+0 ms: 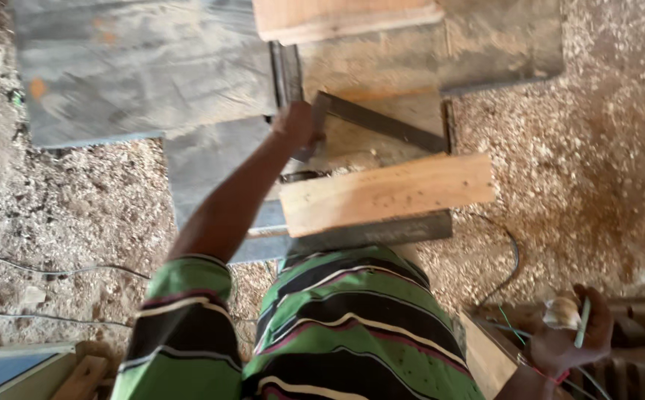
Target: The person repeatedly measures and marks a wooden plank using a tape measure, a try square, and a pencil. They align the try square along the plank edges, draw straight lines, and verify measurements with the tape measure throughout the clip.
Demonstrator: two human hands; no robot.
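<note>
Square (381,122) gripped in left hand (298,126) could slip off bench edge; right hand (570,333) holds a pencil (582,323), far away.

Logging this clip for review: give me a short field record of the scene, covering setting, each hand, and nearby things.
setting: workshop floor covered in sawdust
left hand: stretched forward, gripping a metal square at its corner
right hand: held low at the side, holding a green pencil and a small pale object, kind unclear
plank: light wood, lying in front of the person on dark boards
clothing: green striped shirt
cables: thin, trailing across the floor
</note>
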